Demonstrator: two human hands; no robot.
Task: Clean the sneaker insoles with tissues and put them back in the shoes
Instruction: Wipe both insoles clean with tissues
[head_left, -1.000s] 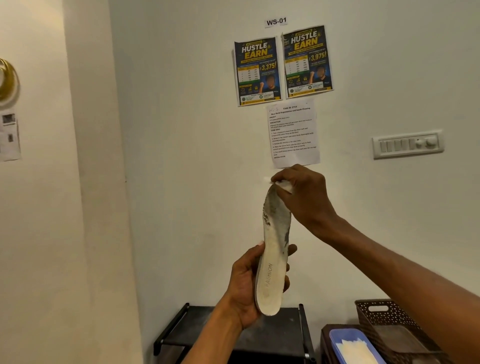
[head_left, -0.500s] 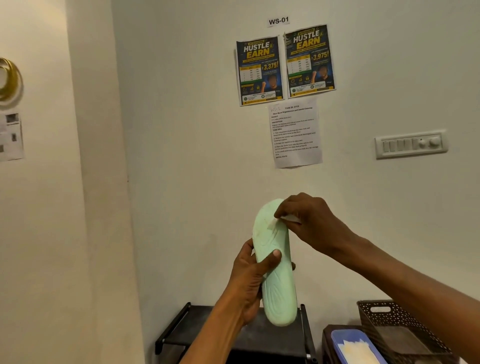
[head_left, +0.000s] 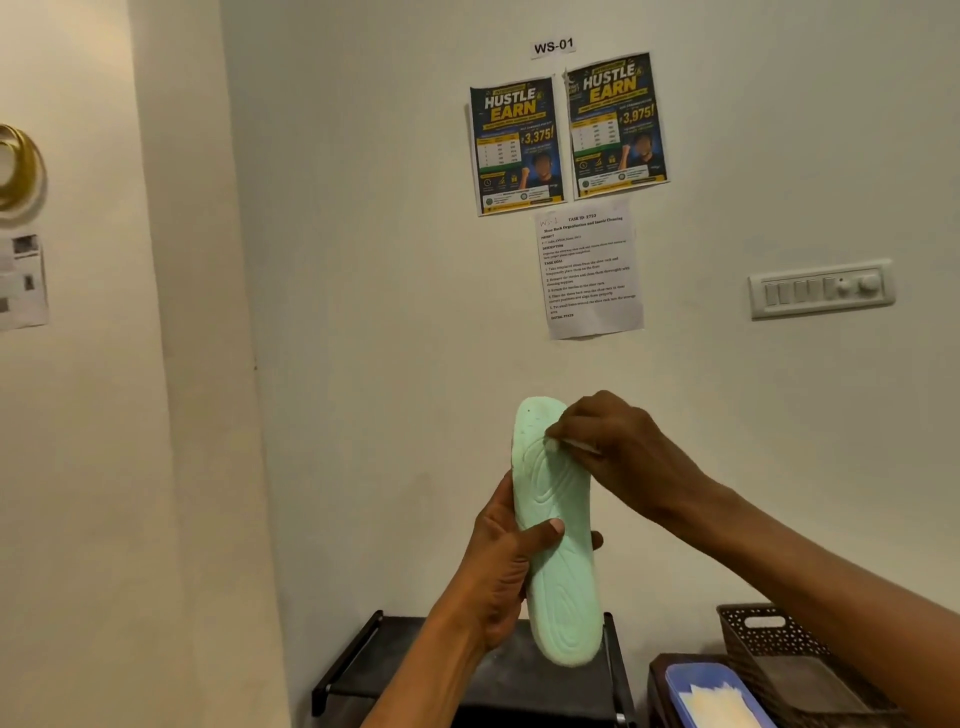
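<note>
The pale green insole (head_left: 561, 587) stands upright in the air in front of the wall (head_left: 363, 364), heel end down, above a dark shoe rack (head_left: 415, 670). The left hand (head_left: 493, 577) grips it around the lower middle, thumb across the patterned face and the other fingers (head_left: 597, 540) curled round behind. The right hand (head_left: 628, 457) has its fingers bunched together, pinching a small white tissue (head_left: 582, 446) against the toe end of the insole.

The insole looks like light moulded foam: soft, bendy and easy to crease, though unlikely to break. Its unsupported toe will probably flex away under a firm wipe, so a hold nearer the wiped area, or fingers behind it, should steady it. The tissue is thin and will likely tear or shed if dragged hard.

At the near right, a blue tray (head_left: 675, 675) holds more tissues beside a brown basket (head_left: 743, 634). No shoes are in view.
</note>
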